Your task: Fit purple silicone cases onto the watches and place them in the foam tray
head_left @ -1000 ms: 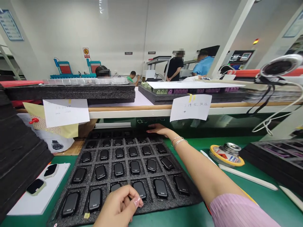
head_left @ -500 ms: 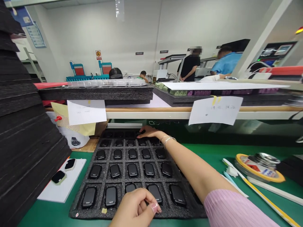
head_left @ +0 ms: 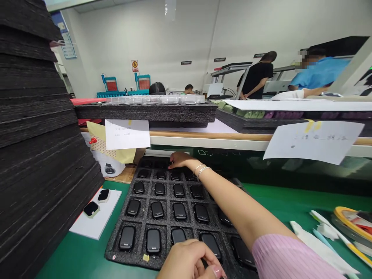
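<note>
A black foam tray [head_left: 151,263] lies on the green tabletop, with black rounded smartwatch bodies, such as this smartwatch body [head_left: 153,240], set in its square pockets. My right hand [head_left: 180,159] reaches over the tray to its far row, thumb and fingers pinched on a dark smartwatch body [head_left: 170,164] that is mostly hidden. Over the near row hangs my left hand [head_left: 190,261], fingers curled in towards the thumb, with no object visible in them. It partly covers a smartwatch body [head_left: 178,235], and its lower part is cut off by the bottom edge.
A tall stack of black foam sheets [head_left: 37,155] rises at left. Beside it, two pale-cased watches [head_left: 91,208] lie on a white card [head_left: 101,224]. A low shelf [head_left: 203,140] with trays overhangs the far row. Tape rolls [head_left: 353,224] and white cloth [head_left: 316,244] lie at right.
The view has turned right-to-left across the scene, so most things appear further right. My right hand remains at the far row, and my left hand stays curled over the near row.
</note>
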Motion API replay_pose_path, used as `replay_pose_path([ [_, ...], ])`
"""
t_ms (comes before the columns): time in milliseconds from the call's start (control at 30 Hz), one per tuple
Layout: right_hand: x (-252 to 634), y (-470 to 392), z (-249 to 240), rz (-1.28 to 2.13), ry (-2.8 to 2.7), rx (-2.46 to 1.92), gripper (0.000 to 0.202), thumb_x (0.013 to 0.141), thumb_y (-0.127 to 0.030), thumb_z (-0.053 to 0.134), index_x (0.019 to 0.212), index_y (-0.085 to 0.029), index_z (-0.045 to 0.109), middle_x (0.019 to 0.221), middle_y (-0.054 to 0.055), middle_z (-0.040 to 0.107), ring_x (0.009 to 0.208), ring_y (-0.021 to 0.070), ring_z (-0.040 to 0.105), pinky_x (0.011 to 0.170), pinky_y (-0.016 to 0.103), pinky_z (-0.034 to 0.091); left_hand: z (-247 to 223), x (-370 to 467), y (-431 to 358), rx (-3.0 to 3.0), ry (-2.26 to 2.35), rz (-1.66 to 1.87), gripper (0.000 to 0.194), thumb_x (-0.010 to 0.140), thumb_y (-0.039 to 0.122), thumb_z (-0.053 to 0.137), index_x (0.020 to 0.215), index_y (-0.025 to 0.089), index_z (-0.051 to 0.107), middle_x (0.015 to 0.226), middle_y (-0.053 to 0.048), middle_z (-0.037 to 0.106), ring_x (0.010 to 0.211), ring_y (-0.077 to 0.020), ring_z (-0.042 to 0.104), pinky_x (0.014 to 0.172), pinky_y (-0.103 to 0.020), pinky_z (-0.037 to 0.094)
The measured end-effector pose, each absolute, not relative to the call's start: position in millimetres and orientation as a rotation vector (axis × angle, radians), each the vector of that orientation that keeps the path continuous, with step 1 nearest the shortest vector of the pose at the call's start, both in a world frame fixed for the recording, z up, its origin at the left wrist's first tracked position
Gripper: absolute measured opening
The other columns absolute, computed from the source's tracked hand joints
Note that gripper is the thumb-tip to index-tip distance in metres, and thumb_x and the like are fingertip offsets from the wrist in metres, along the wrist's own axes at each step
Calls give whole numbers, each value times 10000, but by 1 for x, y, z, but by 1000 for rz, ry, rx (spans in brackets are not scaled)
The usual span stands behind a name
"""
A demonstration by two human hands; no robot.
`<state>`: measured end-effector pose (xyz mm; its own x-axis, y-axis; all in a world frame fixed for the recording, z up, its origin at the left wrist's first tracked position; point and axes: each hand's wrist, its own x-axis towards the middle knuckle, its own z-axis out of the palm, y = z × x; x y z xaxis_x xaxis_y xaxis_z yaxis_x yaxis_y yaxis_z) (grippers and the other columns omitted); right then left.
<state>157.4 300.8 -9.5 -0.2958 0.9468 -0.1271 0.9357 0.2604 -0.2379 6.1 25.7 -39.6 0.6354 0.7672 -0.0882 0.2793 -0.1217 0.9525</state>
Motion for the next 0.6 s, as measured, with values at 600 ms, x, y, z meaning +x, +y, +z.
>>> replay_pose_path([
  [600, 98, 313, 7, 384, -2738, -1588, 301, 976, -340, 626, 1233, -185, 626, 1269, 91, 636, 1079, 231, 653, 911, 438, 567, -41, 9, 24, 1685, 854, 500, 122, 721, 156, 692, 819, 168, 764, 779, 5, 594, 477, -43, 413, 556, -193, 416],
])
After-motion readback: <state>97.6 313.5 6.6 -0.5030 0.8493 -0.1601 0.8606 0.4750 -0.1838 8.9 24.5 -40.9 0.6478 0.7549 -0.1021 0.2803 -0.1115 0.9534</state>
